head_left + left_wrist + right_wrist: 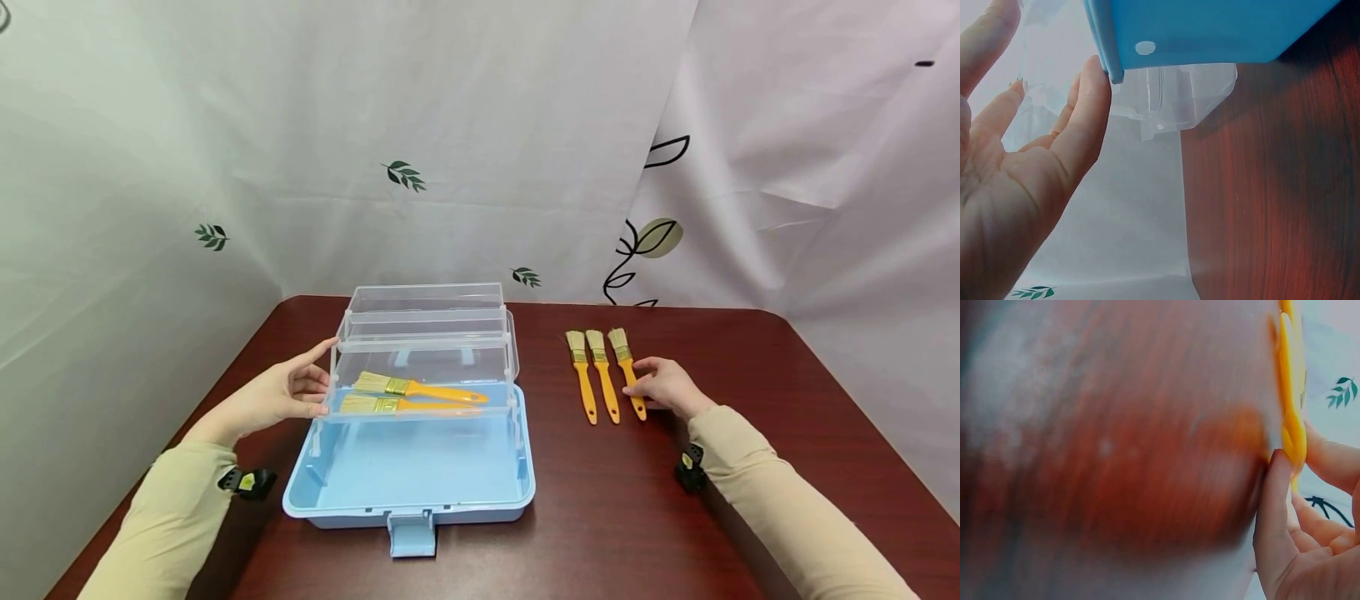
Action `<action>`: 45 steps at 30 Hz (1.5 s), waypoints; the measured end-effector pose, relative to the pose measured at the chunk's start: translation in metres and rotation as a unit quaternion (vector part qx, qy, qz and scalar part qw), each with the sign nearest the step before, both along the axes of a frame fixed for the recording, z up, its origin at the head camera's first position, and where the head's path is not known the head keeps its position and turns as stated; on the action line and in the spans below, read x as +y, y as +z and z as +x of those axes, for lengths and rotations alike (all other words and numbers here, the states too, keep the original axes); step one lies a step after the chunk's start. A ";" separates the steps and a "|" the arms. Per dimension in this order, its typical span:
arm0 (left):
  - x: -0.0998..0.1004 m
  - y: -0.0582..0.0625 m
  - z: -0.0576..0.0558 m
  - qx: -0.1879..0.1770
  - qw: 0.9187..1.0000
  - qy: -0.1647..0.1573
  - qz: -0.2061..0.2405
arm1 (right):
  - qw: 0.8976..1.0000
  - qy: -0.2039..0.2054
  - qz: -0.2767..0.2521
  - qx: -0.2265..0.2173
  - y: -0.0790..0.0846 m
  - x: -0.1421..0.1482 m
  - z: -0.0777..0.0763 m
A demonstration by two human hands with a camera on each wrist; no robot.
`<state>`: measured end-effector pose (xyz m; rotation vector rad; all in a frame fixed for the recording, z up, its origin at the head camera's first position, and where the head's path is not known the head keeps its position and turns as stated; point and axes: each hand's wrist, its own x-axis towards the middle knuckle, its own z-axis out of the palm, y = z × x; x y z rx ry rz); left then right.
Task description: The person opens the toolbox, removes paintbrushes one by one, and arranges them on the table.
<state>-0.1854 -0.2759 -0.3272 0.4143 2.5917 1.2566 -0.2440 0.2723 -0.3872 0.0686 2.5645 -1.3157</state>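
My right hand (pixel 666 385) pinches the orange handle of the rightmost paintbrush (pixel 626 358), with pale bristles pointing away. In the right wrist view, orange handles (pixel 1292 434) show between its thumb and fingers. Two more paintbrushes (pixel 582 379) lie to its left in a row. At the left stands an opened light-blue toolbox (pixel 420 518) with clear raised trays (pixel 427 296). Two paintbrushes (pixel 431 390) lie sideways in the lower tray. My left hand (pixel 281 396) touches the trays' left side with extended index finger and thumb, the other fingers loosely bent.
A dark red-brown table (pixel 600 517) carries everything. The toolbox latch (pixel 412 535) hangs down at its front. Behind and beside the table hangs a white cloth (pixel 480 150) with leaf prints.
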 end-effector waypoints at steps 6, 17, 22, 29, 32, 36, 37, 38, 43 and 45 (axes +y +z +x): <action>0.000 0.000 0.000 0.002 1.000 -0.003 -0.004 | 1.000 0.004 0.028 0.013 -0.001 -0.002 -0.001; 0.000 -0.001 0.000 0.002 1.000 -0.003 -0.003 | 0.998 0.007 0.060 0.025 0.001 -0.001 0.000; 0.000 0.000 0.000 0.000 1.000 -0.003 -0.001 | 0.998 0.006 0.058 0.033 0.002 0.002 0.001; 0.000 0.000 0.000 0.001 1.000 0.001 -0.009 | 0.998 0.010 0.048 0.039 0.001 0.008 0.002; 0.000 0.000 0.000 0.000 1.000 0.002 -0.011 | 0.999 0.010 0.038 0.036 0.001 0.011 0.001; 0.000 0.000 0.001 -0.001 1.000 0.002 -0.012 | 0.999 0.009 0.024 0.030 0.001 0.014 0.002; 0.000 0.000 0.001 -0.001 1.000 0.002 -0.011 | 0.999 0.007 0.021 0.028 0.002 0.014 0.002; 0.000 0.000 0.001 -0.001 1.000 0.002 -0.010 | 0.999 0.007 0.017 0.027 0.002 0.014 0.002; 0.000 0.000 0.001 -0.001 1.000 0.000 -0.008 | 1.000 0.001 0.001 0.023 0.006 0.013 0.003; 0.000 0.000 0.000 -0.001 1.000 -0.001 -0.008 | 1.000 0.001 -0.006 0.022 0.008 0.012 0.004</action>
